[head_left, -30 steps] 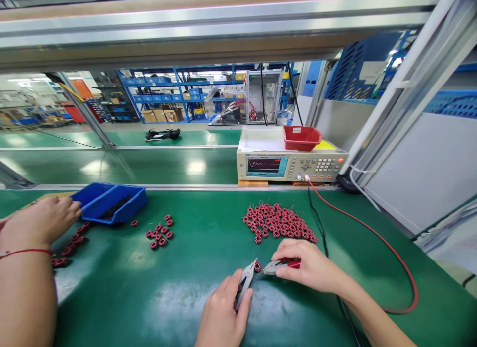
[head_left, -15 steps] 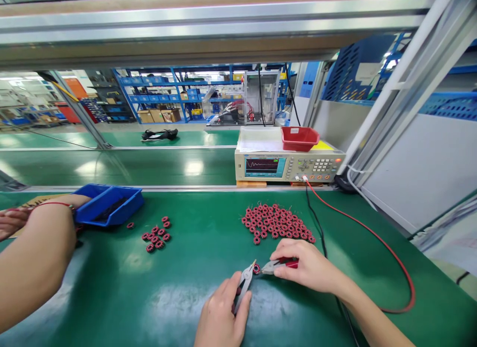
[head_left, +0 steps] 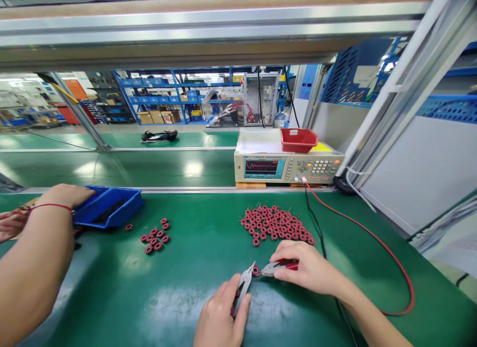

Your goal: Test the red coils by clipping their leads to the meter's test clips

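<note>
My left hand (head_left: pixel 220 312) is wrapped around a pair of pliers (head_left: pixel 246 277), whose jaws point up and to the right. My right hand (head_left: pixel 307 267) grips a second pair of pliers with red handles (head_left: pixel 271 269), pointing left. Between the two sets of jaw tips lies a small wound ring (head_left: pixel 255 271), a red-and-dark coil like the others. Whether the jaws clamp its thin wire ends is too small to tell. Just beyond my right hand spreads a dense pile of the same wound rings (head_left: pixel 276 222).
A tester (head_left: pixel 288 168) with a waveform screen stands behind the pile, a red tray (head_left: pixel 299 139) on top. Red cable (head_left: pixel 372 230) and black cable run from it along the right. At left, a co-worker's arm (head_left: pixel 44 247) reaches to a blue bin (head_left: pixel 122 208) near several loose rings (head_left: pixel 158 235).
The green OK on the tester's screen is gone, and an orange light shows on its panel. The co-worker's hand has come up over the blue bin's edge. My hands hold nearly still.
</note>
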A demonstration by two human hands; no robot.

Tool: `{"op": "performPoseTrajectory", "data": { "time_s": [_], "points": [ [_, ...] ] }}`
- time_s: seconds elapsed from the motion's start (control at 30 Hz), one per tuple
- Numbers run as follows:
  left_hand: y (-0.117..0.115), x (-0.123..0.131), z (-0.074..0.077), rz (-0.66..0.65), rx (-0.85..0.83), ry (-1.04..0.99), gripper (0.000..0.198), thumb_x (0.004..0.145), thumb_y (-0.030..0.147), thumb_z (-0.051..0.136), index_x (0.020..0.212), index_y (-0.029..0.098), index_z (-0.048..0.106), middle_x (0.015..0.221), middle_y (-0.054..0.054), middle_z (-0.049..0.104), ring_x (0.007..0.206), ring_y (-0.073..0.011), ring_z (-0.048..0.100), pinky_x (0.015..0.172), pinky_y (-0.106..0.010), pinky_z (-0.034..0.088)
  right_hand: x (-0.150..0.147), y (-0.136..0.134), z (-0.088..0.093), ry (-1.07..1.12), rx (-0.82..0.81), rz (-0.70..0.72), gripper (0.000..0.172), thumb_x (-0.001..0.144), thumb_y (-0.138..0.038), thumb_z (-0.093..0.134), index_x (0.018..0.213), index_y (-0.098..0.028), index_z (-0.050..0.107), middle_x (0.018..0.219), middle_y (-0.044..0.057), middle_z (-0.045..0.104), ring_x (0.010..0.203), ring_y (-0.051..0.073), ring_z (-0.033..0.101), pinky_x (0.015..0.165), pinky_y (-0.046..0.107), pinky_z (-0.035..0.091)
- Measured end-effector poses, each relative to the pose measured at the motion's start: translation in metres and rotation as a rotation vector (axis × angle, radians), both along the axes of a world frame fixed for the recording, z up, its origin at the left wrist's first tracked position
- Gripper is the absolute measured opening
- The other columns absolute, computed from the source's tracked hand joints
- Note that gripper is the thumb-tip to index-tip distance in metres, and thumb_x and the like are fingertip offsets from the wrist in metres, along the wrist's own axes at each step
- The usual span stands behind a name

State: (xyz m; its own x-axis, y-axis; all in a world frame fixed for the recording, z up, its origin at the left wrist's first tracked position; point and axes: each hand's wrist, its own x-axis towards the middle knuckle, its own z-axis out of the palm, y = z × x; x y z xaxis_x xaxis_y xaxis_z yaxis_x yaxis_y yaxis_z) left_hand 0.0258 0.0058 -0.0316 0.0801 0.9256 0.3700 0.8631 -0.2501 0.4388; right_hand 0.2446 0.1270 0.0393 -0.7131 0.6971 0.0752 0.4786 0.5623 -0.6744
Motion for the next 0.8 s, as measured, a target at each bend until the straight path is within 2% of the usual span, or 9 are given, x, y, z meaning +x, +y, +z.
{"op": "performPoseTrajectory", "data": {
  "time_s": [0.23,0.37,0.57,0.8],
  "points": [
    [0.0,0.004,-0.004,0.036,0.007,-0.045,0.032,0.091,0.033,0.046,0.118,0.017,0.052,0.099,-0.01,0.067,0.085,-0.0216,0.066,0.07,-0.028,0.055,0.001,0.001,0.001,-0.115,-0.027,0.065,0.014,0.076,-0.032,0.068,0.089,-0.026,0.071,0.082,-0.002,0.063,0.07,0.013,0.058,0.064,0.021,0.04],
    [0.001,0.005,-0.008,0.072,0.016,-0.065,0.033,0.092,0.035,0.043,0.117,0.017,0.052,0.097,-0.01,0.066,0.083,-0.0219,0.066,0.069,-0.029,0.055,-0.002,0.0,-0.001,-0.159,-0.001,0.025,0.015,0.075,-0.032,0.067,0.089,-0.027,0.071,0.084,-0.002,0.063,0.071,0.013,0.057,0.065,0.021,0.039],
    [0.003,0.0,-0.009,-0.009,0.059,-0.002,0.032,0.089,0.031,0.049,0.116,0.013,0.053,0.093,-0.01,0.067,0.08,-0.0185,0.067,0.07,-0.023,0.055,-0.009,-0.003,-0.008,-0.181,0.06,-0.068,0.011,0.075,-0.03,0.066,0.085,-0.027,0.07,0.081,-0.003,0.063,0.075,0.014,0.057,0.065,0.022,0.036],
    [0.009,-0.002,-0.02,-0.002,0.174,0.039,0.034,0.092,0.037,0.042,0.112,0.013,0.054,0.08,-0.007,0.067,0.067,-0.0166,0.067,0.061,-0.02,0.055,-0.01,-0.004,-0.011,-0.133,0.059,-0.083,0.01,0.075,-0.028,0.064,0.083,-0.028,0.069,0.08,-0.003,0.061,0.073,0.014,0.056,0.065,0.022,0.035]
  ]
}}
